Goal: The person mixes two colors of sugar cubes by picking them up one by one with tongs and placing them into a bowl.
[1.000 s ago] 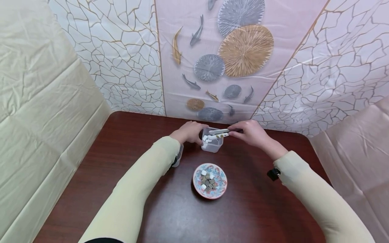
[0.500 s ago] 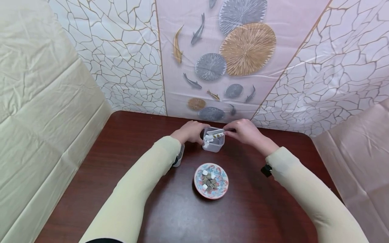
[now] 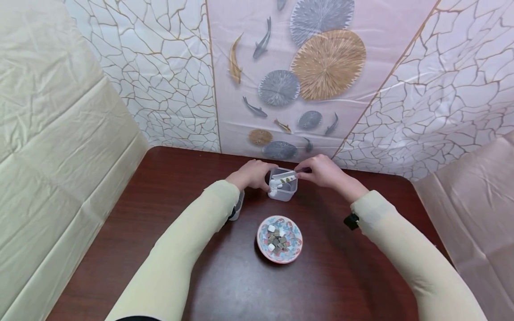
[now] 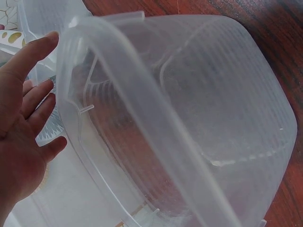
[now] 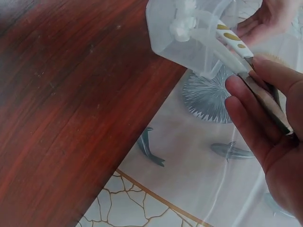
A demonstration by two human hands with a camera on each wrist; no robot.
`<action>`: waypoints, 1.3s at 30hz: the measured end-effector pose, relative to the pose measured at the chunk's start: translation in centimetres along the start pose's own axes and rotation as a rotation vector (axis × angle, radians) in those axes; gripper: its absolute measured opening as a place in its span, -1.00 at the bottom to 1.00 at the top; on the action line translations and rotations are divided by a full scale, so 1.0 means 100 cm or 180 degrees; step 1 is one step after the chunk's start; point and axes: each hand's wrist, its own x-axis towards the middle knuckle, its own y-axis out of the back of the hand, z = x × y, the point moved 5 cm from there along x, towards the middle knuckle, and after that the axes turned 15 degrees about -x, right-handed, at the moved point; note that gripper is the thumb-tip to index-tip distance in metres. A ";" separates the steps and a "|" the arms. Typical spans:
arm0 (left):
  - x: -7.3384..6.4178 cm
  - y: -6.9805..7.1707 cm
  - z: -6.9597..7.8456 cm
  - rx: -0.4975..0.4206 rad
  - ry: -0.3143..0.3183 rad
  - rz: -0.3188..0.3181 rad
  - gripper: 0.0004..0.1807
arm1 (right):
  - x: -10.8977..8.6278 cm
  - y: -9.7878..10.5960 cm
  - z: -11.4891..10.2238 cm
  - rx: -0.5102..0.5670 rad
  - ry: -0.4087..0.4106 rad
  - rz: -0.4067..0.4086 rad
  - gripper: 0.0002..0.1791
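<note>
A clear plastic container (image 3: 286,195) near the table's back edge has white lumps (image 5: 182,23) inside. My left hand (image 3: 254,173) holds it by the left side, fingers at the far corner and thumb on the near side. From the right, my right hand (image 3: 320,171) grips tongs (image 5: 262,99) by their dark metal handles. Their white arms, one with yellow spots, reach down into the container, and the tips overlap the white lumps. Nearer me, a patterned plate (image 3: 298,244) carries brown cubes (image 3: 277,240) and a few white cubes (image 3: 271,228).
A second clear container (image 4: 227,90) stands beside my left wrist, partly covered by the sleeve in the head view. The dark red table (image 3: 329,276) ends just behind the first container, at a printed cloth backdrop (image 3: 277,120). Beige cloth hangs at both sides.
My right hand has moved left and slightly forward, bringing the tongs deeper into the container, and their arms have drawn closer together. The left hand has kept its hold; the plate stays put.
</note>
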 end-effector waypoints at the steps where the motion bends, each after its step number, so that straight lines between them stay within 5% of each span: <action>1: 0.000 0.000 0.000 0.0000 -0.0002 -0.0005 -0.07 | 0.000 0.000 0.000 -0.0001 -0.0002 -0.0036 -0.83; 10: 0.001 -0.001 -0.001 -0.0011 0.0014 0.0004 -0.07 | 0.003 0.002 -0.012 -0.0409 0.0348 -0.0284 -0.88; 16: 0.000 -0.002 -0.001 0.0012 -0.0002 -0.0015 -0.08 | 0.007 -0.003 -0.010 -0.0511 0.0347 -0.0428 -0.88; 31: 0.001 0.000 0.000 0.0007 -0.0009 -0.0033 -0.07 | 0.008 0.001 -0.006 -0.0534 0.0233 -0.0255 -0.87; 39: 0.000 0.001 0.001 -0.0022 -0.0005 -0.0032 -0.09 | 0.001 0.011 -0.008 -0.0835 0.0258 -0.0222 -0.82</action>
